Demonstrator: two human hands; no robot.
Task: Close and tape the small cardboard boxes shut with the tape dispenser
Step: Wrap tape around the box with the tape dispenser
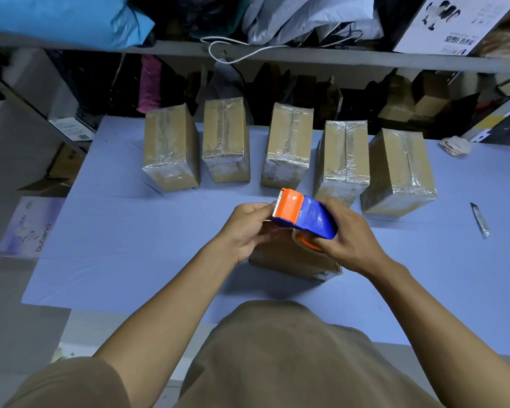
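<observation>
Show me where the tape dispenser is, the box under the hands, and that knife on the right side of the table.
tape dispenser [312, 217]: head view, on its blue body.
untaped cardboard box [289, 260]: head view, on its top face.
utility knife [480, 220]: head view, mid-handle.

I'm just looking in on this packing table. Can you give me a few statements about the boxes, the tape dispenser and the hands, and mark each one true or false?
1. Five taped boxes stand in a row at the back of the table. True.
2. The tape dispenser lies on the table, untouched. False: the right hand holds it, and the left hand is at its orange end.
3. A sixth box sits under the hands. True.
4. A utility knife lies left of the boxes. False: it lies on the right.
</observation>
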